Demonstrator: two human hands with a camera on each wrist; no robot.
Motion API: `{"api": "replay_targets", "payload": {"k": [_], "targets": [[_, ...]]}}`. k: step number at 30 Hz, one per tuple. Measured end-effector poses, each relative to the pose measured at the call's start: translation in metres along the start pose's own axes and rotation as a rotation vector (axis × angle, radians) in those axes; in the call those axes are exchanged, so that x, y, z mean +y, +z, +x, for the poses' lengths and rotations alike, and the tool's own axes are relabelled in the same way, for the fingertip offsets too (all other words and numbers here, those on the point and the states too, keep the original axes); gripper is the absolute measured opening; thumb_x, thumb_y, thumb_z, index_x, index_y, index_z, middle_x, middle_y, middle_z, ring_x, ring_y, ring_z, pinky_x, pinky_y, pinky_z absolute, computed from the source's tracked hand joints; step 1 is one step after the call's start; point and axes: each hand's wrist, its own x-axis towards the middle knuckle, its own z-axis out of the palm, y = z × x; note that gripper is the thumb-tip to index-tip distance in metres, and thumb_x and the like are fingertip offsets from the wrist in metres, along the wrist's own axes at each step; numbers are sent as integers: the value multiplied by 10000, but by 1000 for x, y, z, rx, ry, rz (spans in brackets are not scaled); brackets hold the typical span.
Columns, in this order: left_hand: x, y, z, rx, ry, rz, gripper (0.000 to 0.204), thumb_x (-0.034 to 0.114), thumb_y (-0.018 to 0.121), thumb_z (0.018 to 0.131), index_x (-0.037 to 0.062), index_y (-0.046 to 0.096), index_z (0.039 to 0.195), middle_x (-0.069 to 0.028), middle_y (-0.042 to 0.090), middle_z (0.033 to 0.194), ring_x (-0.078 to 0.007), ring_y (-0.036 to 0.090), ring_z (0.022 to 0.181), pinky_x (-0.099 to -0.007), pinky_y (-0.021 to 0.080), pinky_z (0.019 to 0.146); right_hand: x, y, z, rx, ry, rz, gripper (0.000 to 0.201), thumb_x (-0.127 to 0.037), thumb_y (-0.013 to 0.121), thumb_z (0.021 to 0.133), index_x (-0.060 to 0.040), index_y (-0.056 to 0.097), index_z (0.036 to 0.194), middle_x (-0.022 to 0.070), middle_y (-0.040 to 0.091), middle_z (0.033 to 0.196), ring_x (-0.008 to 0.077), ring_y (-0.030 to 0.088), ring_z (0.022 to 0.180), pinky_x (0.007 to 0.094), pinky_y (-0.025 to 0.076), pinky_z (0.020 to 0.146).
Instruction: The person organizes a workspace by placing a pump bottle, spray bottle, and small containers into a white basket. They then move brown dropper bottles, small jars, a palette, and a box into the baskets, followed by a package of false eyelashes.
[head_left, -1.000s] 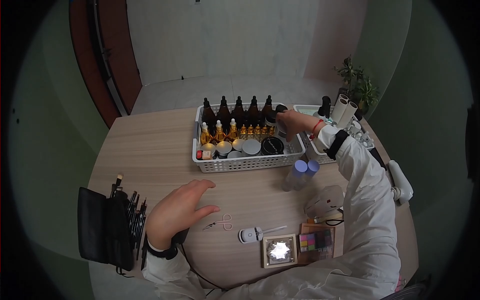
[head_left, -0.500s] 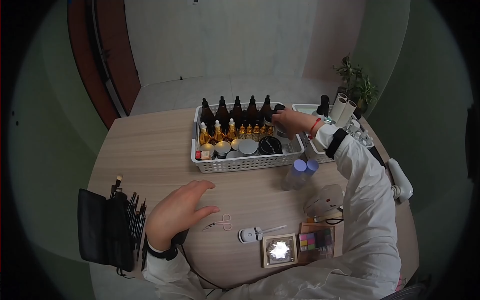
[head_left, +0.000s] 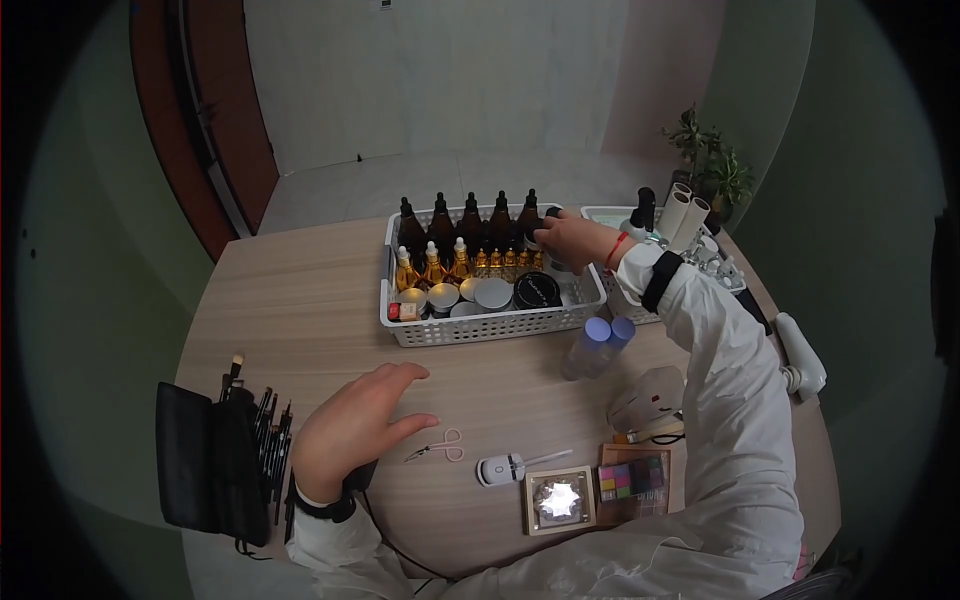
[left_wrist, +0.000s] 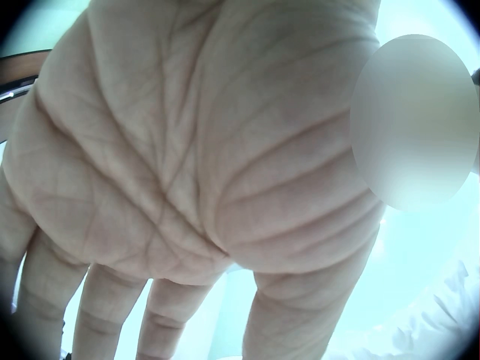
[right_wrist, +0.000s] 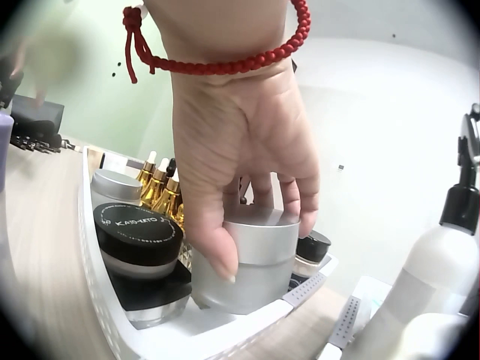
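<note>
My right hand (head_left: 580, 243) reaches into the right end of a white perforated basket (head_left: 480, 331). Its thumb and fingers grip a silver-lidded jar (right_wrist: 255, 274) from above, which stands upright in the basket's corner in the right wrist view. Beside it are a black-lidded jar (right_wrist: 139, 231) and a smaller dark-lidded jar (right_wrist: 313, 247). My left hand (head_left: 355, 430) hovers over the table with its fingers spread and nothing in it, left of the pink-handled scissors (head_left: 446, 446). Only its palm (left_wrist: 165, 150) and fingers fill the left wrist view.
Brown dropper bottles (head_left: 471, 222) and golden dropper bottles (head_left: 433, 265) fill the basket. A second basket (head_left: 640, 312) adjoins it on the right. Lilac-capped bottles (head_left: 597, 335), a mirror-like square box (head_left: 559, 502) and an eyeshadow palette (head_left: 630, 480) lie nearer. Brushes (head_left: 270, 435) lie left.
My right hand has shifted slightly left within the basket's right end. The view has drifted a little, and my left hand holds its pose.
</note>
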Motion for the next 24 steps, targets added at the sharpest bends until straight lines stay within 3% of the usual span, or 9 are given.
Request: {"api": "replay_targets", "payload": {"k": [8,14,24], "targets": [[1,-1,0,10,7,-7,475,309,676,823,14,520,1162,-188,590,1100,-367,586,988,-400,483,845,-22,-15,-8,-45,78,-91,771,-68,814,450,-114,559,1176,121,536,1155,331,509,1077,408,505,803],[3,-2,-1,10,1,-2,470,304,678,823,17,522,1160,-186,592,1101,-365,594,975,-396,488,841,-20,5,-1,57,26,-168,762,-75,812,464,-116,565,1184,115,540,1137,318,512,1063,413,503,799],[-2,2,0,30,39,0,469,307,678,820,18,523,1156,-185,593,1083,-366,591,962,-401,486,834,0,13,-1,62,26,23,673,-134,828,469,-93,564,1087,122,559,1034,316,521,1003,385,484,814]]}}
